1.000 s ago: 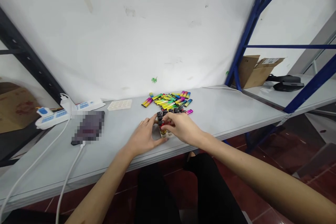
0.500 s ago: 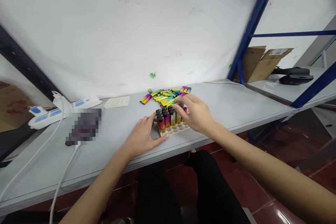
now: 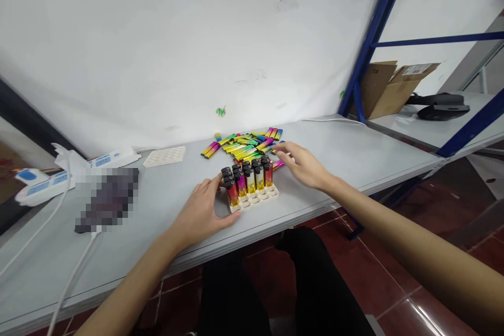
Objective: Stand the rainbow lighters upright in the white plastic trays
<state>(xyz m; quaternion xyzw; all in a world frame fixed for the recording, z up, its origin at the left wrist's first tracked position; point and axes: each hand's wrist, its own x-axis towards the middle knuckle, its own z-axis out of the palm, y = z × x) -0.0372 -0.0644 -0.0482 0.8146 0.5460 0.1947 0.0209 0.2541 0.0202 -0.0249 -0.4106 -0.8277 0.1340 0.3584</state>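
A cream tray with round holes [image 3: 258, 198] stands near the table's front edge, with several upright lighters [image 3: 251, 179] with black tops in its rear rows and first column. My left hand [image 3: 202, 210] holds the tray's left end between thumb and fingers. Behind the tray lies a loose pile of shiny multicoloured lighters [image 3: 244, 148]. To the right of the tray, my right hand [image 3: 301, 164] is at the pile's right edge, fingers curved around a lighter end. A magenta lighter lies just below its fingertips.
Another cream tray [image 3: 164, 156] lies at the back left. Farther left are white power strips [image 3: 114, 159], cables and a pixelated dark object [image 3: 108, 199]. A blue frame [image 3: 364, 42] and a cardboard box [image 3: 394, 94] stand at the right.
My right hand has moved away from above the tray to its right side, uncovering the lighters there. The view has shifted slightly. My left hand stays at the tray's left end.
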